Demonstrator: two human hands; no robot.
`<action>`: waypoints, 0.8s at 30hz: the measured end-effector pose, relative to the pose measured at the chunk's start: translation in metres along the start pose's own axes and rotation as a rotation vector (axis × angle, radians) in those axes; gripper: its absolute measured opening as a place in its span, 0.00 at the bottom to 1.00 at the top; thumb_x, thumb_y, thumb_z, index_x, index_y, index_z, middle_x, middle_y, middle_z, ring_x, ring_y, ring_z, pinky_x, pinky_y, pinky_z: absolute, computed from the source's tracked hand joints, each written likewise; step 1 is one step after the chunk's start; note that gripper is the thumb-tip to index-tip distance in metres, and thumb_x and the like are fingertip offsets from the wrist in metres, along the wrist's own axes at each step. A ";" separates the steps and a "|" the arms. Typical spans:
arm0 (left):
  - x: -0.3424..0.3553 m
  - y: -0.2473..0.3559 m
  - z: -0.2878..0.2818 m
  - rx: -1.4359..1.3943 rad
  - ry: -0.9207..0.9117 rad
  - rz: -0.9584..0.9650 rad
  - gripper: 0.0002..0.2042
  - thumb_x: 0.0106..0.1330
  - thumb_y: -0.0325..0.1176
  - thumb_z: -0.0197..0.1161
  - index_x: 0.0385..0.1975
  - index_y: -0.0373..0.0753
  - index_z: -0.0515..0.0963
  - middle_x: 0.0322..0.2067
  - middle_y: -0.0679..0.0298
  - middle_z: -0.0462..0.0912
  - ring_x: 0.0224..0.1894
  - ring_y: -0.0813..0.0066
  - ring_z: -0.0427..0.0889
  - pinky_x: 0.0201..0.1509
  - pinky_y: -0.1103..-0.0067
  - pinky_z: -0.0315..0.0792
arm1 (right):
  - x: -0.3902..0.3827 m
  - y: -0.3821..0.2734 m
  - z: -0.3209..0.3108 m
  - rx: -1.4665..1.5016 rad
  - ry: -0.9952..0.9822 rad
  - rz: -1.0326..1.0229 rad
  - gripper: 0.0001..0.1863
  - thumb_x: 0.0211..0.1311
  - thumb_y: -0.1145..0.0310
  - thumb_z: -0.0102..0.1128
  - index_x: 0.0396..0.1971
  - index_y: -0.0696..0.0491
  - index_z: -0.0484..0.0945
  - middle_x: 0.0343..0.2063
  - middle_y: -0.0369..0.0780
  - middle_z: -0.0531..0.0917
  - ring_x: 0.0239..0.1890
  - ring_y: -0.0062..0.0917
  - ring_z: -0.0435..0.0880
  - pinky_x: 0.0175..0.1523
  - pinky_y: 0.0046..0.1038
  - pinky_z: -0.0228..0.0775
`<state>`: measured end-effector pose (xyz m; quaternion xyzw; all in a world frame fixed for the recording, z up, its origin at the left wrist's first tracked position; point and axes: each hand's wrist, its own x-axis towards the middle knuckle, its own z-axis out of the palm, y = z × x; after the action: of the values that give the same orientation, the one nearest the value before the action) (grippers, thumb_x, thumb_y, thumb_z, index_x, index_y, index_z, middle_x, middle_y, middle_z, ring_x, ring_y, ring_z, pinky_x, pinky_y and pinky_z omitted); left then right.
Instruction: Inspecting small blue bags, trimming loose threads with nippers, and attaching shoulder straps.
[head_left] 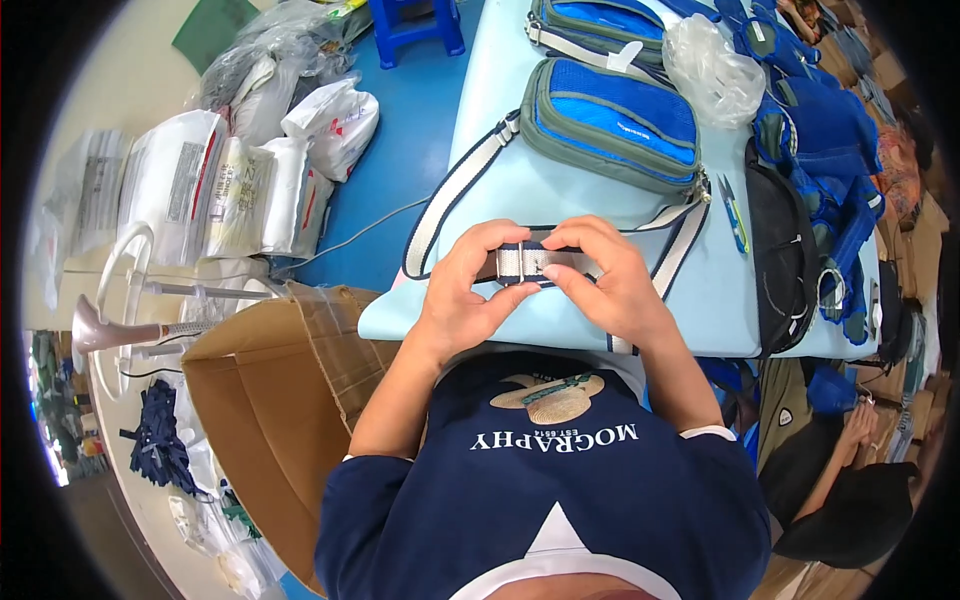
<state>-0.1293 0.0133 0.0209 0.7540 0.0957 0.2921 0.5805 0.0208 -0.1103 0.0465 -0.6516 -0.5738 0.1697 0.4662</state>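
Both hands are closed on a white webbing strap with dark edges and a metal slide buckle (520,262), low over the pale blue table (420,317). My left hand (470,290) pinches its left end between fingers and thumb. My right hand (607,290) holds the right side, thumb on the webbing near the buckle. The strap loops toward a blue and grey zipped bag (612,125) beyond my hands. Yellow-handled snips (738,225) lie to the right of that bag.
Another blue bag (595,25), crumpled plastic (710,70), a black bag (778,270) and blue pieces (820,130) share the table. Left are a cardboard box (260,390), a steamer (120,330) and white sacks (170,180). A co-worker's hands (855,430) show lower right. A stool (415,30) stands behind.
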 end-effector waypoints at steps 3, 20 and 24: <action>-0.002 -0.008 0.004 -0.067 0.015 0.050 0.25 0.48 0.16 0.67 0.48 0.36 0.69 0.47 0.56 0.71 0.47 0.70 0.75 0.47 0.77 0.75 | 0.001 -0.004 0.004 0.161 0.022 0.108 0.14 0.48 0.78 0.61 0.38 0.59 0.75 0.36 0.41 0.76 0.40 0.27 0.75 0.47 0.25 0.66; 0.005 -0.024 0.017 -0.142 0.087 0.095 0.23 0.48 0.16 0.67 0.46 0.36 0.69 0.47 0.57 0.72 0.45 0.71 0.78 0.44 0.80 0.77 | -0.002 0.007 0.007 0.166 0.106 0.171 0.14 0.49 0.80 0.58 0.39 0.58 0.74 0.39 0.41 0.74 0.42 0.26 0.75 0.47 0.24 0.66; 0.007 -0.021 0.021 -0.071 0.108 0.150 0.23 0.48 0.17 0.67 0.46 0.35 0.69 0.47 0.57 0.72 0.45 0.71 0.78 0.43 0.80 0.77 | -0.002 0.004 0.009 -0.144 0.194 0.075 0.15 0.46 0.76 0.62 0.37 0.56 0.74 0.37 0.43 0.75 0.40 0.37 0.75 0.43 0.32 0.68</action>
<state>-0.1078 0.0066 0.0001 0.7211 0.0597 0.3781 0.5775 0.0152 -0.1079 0.0381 -0.7178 -0.5120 0.0817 0.4647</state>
